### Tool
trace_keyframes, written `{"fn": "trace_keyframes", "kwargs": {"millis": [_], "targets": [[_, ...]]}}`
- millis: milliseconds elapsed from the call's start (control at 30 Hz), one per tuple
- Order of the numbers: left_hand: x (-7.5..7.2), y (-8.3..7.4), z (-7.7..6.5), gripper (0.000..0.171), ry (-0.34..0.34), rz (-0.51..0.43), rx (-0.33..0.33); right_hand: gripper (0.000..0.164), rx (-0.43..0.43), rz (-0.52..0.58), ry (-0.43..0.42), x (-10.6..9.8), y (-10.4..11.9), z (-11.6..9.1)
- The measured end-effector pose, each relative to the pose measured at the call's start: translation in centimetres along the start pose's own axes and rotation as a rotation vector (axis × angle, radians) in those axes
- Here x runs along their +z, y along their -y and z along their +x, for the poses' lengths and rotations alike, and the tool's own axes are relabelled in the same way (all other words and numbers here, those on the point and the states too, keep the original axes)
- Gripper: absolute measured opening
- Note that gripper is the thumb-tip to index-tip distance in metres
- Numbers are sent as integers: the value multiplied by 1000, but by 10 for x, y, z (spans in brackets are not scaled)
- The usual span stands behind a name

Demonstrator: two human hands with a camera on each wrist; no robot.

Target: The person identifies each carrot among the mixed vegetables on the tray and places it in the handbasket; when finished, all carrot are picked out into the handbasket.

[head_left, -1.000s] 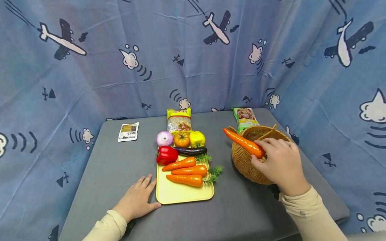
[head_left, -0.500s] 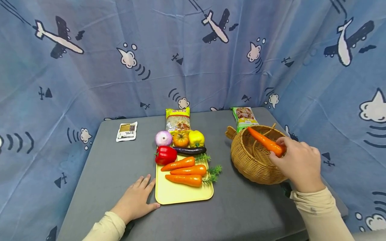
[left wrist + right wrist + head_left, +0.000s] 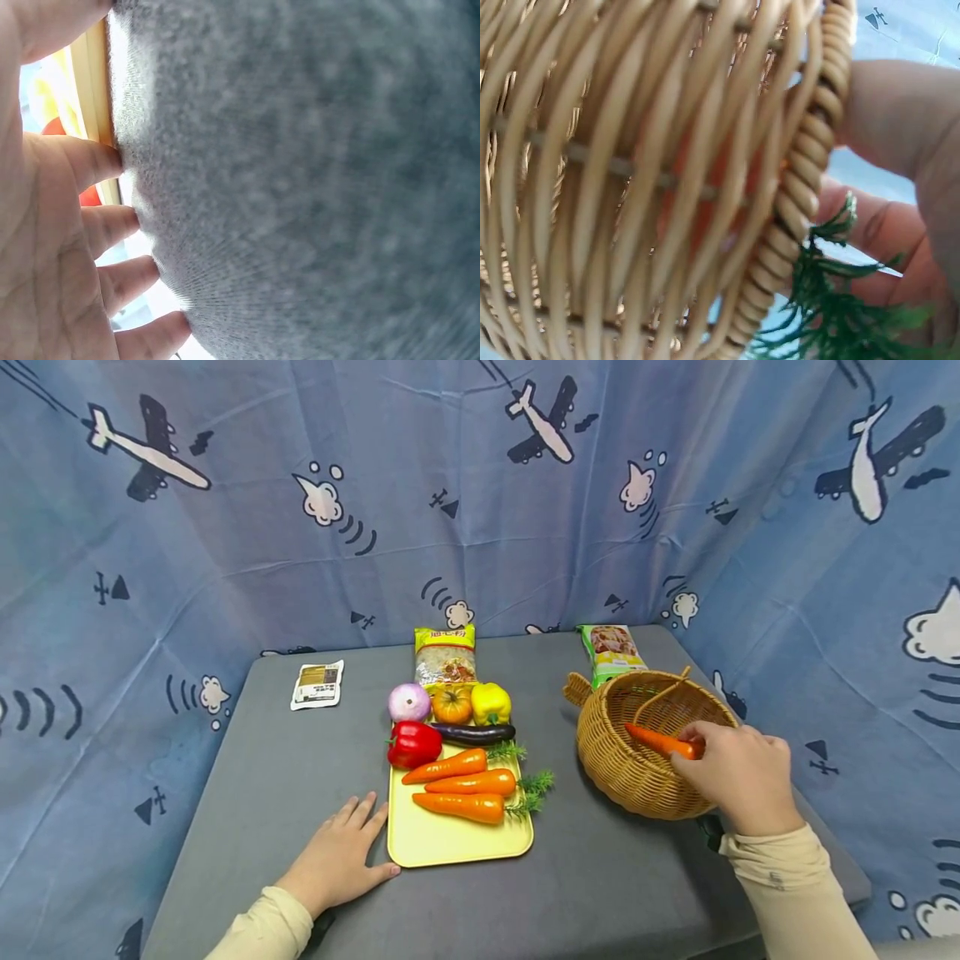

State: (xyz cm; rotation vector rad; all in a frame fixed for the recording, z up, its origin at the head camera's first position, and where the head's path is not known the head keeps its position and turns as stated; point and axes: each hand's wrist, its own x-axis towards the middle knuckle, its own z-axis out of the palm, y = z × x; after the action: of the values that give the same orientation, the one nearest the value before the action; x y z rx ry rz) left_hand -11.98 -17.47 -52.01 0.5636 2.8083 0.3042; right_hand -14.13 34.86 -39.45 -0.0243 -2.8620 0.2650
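Observation:
In the head view my right hand (image 3: 742, 777) grips an orange carrot (image 3: 658, 742) by its thick end, its tip angled down inside the wicker basket (image 3: 622, 768). Through the weave of the basket wall (image 3: 630, 172) the right wrist view shows some orange; green carrot leaves (image 3: 840, 300) hang outside the rim by my palm. My left hand (image 3: 341, 856) lies with fingers spread on the grey table, its fingertips beside the left edge of the yellow tray (image 3: 457, 847). Several carrots (image 3: 459, 807), a red bell pepper (image 3: 415, 745) and an eggplant (image 3: 474, 734) lie on that tray.
Toward the tray's far end sit a purple onion (image 3: 409, 702), a small pumpkin (image 3: 452, 705) and a yellow pepper (image 3: 491, 703). Behind them is a yellow food bag (image 3: 446, 656). A green bag (image 3: 611, 652) lies behind the basket; a white packet (image 3: 317, 685) lies far left.
My right hand has carried the carrot rightward over the basket, then lowered its tip below the rim. My left hand has stayed by the tray.

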Motion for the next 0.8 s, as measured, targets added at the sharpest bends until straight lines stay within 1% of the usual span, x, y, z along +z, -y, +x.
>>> {"fn": "trace_keyframes", "kwargs": {"millis": [67,133,300,400,567,700,800], "targets": [[0,0,0,93,1,1,-1,27,15,0,37,1,0,1],[-1,-1,0,94,2,-4,-1,27,17,-2,55,3,-1,2],[-2,0,-1,94,7,-14,-1,24,6,-5,65,8,-3,4],[-2,0,-1,94,-1,-15,12,23,8,0,71,10,-4,5],[-4,-1,-2,94,-5,-14,14,21,13,8,102,11,-3,7],[-8,-3,-3,93,-1,-25,12,19,-2,-5,80,13,-2,6],[-9,-4,-4,92,-4,-25,17,25,-6,-15,53,14,-1,6]]}}
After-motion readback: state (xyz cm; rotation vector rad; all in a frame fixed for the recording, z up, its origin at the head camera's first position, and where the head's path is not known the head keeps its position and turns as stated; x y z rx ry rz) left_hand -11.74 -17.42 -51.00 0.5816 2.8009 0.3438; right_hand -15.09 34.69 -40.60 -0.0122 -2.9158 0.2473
